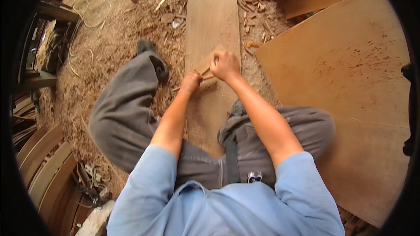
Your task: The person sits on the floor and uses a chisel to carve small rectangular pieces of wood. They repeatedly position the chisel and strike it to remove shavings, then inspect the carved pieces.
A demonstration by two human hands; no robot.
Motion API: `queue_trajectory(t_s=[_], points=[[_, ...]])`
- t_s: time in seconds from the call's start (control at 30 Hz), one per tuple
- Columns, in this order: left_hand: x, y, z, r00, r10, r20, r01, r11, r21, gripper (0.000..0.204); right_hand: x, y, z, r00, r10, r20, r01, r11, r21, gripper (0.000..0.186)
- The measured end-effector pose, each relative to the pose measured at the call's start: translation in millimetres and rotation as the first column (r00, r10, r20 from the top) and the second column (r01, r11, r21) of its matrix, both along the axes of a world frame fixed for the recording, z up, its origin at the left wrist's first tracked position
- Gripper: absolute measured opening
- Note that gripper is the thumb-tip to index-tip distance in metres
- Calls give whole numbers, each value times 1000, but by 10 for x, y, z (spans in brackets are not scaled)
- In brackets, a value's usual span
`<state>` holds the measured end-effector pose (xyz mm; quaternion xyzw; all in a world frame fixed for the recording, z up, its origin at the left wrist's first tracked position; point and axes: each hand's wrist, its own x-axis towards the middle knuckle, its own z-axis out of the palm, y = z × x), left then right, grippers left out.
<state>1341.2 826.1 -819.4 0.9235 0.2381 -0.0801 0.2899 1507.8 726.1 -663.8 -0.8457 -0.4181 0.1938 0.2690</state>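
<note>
1 long ctr. bd. [212,17], 2 forearms [168,120] [267,116], 2 trouser legs [124,105] [304,126] & 1 shirt [232,209] show.

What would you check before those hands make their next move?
1. Left hand at the small wood piece: ok.
2. Right hand over the plank: ok.
3. Grip of both hands firm: cannot tell, blurred.
4. Panel apart from the right hand: ok.
5. Ground beside the plank free of scraps: not ok, they litter it.
</note>
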Motion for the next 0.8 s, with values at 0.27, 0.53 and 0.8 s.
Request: queue_trajectory(t_s=[0.27, 0.53, 0.8], points=[[-169, -195, -271, 997, 39, 66, -46, 992, 122, 11, -94, -137, -405, 994, 84, 70, -89, 993, 76, 17], [193, 156, 345, 926, 43, 375, -103, 985, 140, 4, 380, 98, 357, 999, -14, 39, 10, 993, 119, 12], [-113, -304, -330, 951, 97, 295, -109, 994, 25, 7, -29, -239, -369, 997, 3, 74, -18, 979, 203, 13]])
